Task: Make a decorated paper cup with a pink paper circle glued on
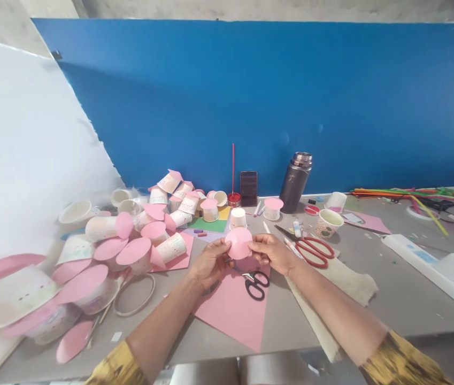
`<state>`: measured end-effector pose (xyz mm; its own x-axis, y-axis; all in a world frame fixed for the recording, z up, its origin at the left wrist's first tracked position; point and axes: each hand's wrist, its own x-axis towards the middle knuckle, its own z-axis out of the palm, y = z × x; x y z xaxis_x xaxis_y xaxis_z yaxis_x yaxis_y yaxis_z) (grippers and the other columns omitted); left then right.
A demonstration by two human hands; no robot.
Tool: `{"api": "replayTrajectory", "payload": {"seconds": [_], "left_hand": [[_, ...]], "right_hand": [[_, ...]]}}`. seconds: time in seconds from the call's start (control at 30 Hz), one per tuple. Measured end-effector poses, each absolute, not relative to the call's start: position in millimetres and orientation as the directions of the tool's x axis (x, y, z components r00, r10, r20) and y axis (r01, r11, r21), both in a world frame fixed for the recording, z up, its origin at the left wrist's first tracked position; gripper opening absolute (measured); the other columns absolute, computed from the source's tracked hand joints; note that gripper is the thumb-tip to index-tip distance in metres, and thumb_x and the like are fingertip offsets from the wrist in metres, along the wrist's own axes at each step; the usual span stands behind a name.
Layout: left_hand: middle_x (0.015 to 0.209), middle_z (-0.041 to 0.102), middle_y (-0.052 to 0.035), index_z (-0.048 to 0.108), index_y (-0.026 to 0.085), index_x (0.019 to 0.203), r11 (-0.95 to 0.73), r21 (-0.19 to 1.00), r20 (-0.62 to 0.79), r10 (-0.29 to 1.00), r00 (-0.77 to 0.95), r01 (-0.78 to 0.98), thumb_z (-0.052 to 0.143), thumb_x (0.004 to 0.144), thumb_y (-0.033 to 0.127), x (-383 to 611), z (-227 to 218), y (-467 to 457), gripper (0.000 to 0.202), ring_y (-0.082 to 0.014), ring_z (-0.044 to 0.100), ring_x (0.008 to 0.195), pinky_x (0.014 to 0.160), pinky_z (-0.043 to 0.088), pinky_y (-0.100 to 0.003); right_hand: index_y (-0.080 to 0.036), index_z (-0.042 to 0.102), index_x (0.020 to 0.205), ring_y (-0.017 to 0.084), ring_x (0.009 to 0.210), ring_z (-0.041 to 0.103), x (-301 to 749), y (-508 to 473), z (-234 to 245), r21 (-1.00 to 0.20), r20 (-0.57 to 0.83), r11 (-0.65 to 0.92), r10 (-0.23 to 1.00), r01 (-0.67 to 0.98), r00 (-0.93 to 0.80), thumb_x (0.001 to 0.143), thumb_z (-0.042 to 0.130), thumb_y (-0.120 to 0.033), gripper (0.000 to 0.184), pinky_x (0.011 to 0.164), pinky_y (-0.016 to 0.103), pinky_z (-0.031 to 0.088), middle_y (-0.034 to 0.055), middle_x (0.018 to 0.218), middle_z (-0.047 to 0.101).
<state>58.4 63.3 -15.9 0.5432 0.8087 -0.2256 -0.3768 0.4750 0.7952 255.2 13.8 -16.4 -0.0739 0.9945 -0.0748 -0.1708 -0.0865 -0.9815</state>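
A round pink paper disc is held up above the table between my two hands. My left hand pinches its left edge, thumb on top. On the opposite edge, my right hand pinches the disc the same way. Just beyond it stands an upside-down white paper cup. Below my hands, black-handled scissors lie on a pink paper sheet. Larger red-handled scissors rest to the right of my right hand.
Many paper cups with pink discs are heaped at the left. A dark flask, a phone and a red stand with a rod are by the blue panel. A power strip and a beige cloth lie right.
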Motion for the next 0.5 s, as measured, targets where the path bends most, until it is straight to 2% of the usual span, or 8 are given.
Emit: {"api": "replayTrajectory", "payload": {"seconds": [0.13, 0.27, 0.4, 0.5], "left_hand": [[0.084, 0.073, -0.0075, 0.068, 0.014, 0.085, 0.437, 0.766, -0.218, 0.866, 0.45, -0.471, 0.082, 0.077, 0.02, 54.4, -17.5, 71.7, 0.018, -0.0153, 0.064, 0.067, 0.051, 0.05, -0.024], [0.077, 0.068, 0.0007, 0.061, 0.019, 0.081, 0.375, 0.735, -0.238, 0.923, 0.302, -0.565, 0.079, 0.081, 0.017, 46.2, -17.5, 83.0, 0.018, -0.0118, 0.062, 0.065, 0.053, 0.051, -0.022], [0.076, 0.065, 0.0028, 0.058, 0.019, 0.082, 0.361, 0.72, -0.269, 0.932, 0.241, -0.592, 0.077, 0.082, 0.016, 41.9, -15.6, 87.8, 0.02, -0.0101, 0.06, 0.063, 0.052, 0.05, -0.022], [0.077, 0.065, 0.0022, 0.058, 0.019, 0.082, 0.366, 0.724, -0.287, 0.931, 0.227, -0.584, 0.078, 0.08, 0.016, 41.4, -14.2, 88.1, 0.021, -0.0098, 0.059, 0.063, 0.052, 0.05, -0.021]], "right_hand": [[-0.017, 0.067, 0.079, 0.008, 0.051, 0.046, 266.7, 18.2, -19.7, -0.997, -0.045, -0.039, 0.996, -0.07, 0.083, 0.068, 0.084, -0.056, 0.044, 0.044, 0.022, 0.027, 0.0031, 0.075, 0.068], [-0.019, 0.069, 0.094, 0.013, 0.061, 0.056, 285.1, 27.7, -15.7, -0.996, -0.02, -0.039, 0.97, 0.075, 0.241, 0.068, 0.085, -0.045, 0.04, 0.048, 0.023, 0.037, 0.004, 0.084, 0.068], [-0.019, 0.069, 0.107, 0.015, 0.068, 0.061, 293.5, 53.8, -4.8, -0.966, 0.0, -0.079, 0.953, 0.248, 0.303, 0.061, 0.09, -0.032, 0.053, 0.055, 0.026, 0.044, 0.008, 0.105, 0.068], [-0.018, 0.068, 0.114, 0.018, 0.08, 0.061, 287.5, 80.4, -2.4, -0.932, 0.036, -0.082, 0.949, 0.354, 0.314, 0.055, 0.093, -0.031, 0.065, 0.068, 0.031, 0.048, 0.0101, 0.115, 0.066]]}}
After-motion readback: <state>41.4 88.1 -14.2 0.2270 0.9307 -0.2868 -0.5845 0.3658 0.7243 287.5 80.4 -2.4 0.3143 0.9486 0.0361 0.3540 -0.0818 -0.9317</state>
